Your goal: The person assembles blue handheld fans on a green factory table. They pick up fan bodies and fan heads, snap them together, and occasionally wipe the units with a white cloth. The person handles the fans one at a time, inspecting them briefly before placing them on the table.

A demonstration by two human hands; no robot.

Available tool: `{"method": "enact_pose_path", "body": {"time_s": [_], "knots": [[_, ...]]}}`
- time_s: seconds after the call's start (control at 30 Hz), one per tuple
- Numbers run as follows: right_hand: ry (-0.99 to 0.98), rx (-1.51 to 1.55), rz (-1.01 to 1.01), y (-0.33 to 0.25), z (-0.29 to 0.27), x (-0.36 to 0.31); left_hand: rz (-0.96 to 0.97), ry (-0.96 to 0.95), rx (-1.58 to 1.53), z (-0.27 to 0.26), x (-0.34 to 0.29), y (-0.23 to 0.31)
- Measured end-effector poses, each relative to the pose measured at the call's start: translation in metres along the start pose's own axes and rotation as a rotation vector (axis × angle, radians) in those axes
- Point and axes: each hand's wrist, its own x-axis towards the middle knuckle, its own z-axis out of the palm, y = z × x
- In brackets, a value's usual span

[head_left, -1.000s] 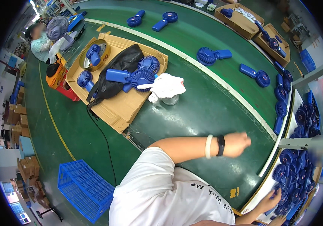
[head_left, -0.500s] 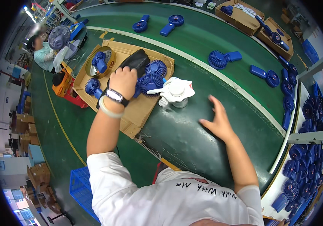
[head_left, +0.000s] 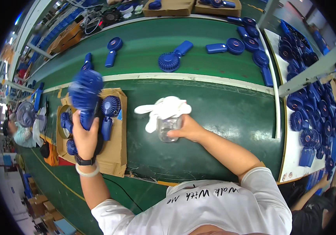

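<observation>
My left hand (head_left: 84,137) is wrapped round the handle of a blue handheld fan (head_left: 86,88), its head up and smeared by motion above a cardboard tray (head_left: 117,156). In the tray lie another blue fan (head_left: 110,105), a fan (head_left: 66,122) in a round tin, and one more fan (head_left: 71,147) by my wrist. My right hand (head_left: 187,130) grips the side of a clear jar (head_left: 167,131) that stands on the green table. A white cloth (head_left: 170,107) is draped over the jar's top.
Beyond a pale divider strip (head_left: 215,78), several blue fans lie on the green conveyor belt (head_left: 136,51). At right, many fans crowd a white side table (head_left: 289,160) near a metal post (head_left: 313,70). Co-workers are at the far left and lower right.
My left hand has lifted a fan out of the tray. My right hand, open before, has closed on the jar. The view has turned, shifting the scene.
</observation>
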Motion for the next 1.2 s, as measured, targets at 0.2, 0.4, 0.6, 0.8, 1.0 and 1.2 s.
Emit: {"method": "enact_pose_path", "body": {"time_s": [0.2, 0.4, 0.6, 0.8, 1.0, 1.2], "knots": [[0.189, 0.406, -0.012, -0.041, -0.016, -0.056, -0.336, -0.548, -1.352, 0.078, -0.015, 0.084], [0.351, -0.372, -0.127, -0.082, -0.026, -0.082, -0.498, -0.736, -1.879, 0.127, -0.026, 0.141], [0.608, -1.584, -0.464, -0.136, -0.009, -0.065, -0.285, -0.441, -1.61, 0.14, -0.043, 0.161], [0.722, -2.017, -0.613, -0.124, 0.011, -0.048, -0.204, -0.097, -1.317, 0.154, -0.04, 0.171], [0.789, -2.064, -0.492, -0.12, 0.018, -0.044, -0.301, -0.033, -1.442, 0.162, -0.043, 0.178], [0.5, -1.306, -0.134, -0.107, -0.012, -0.099, -0.359, -0.471, -2.022, 0.151, -0.035, 0.136]]}}
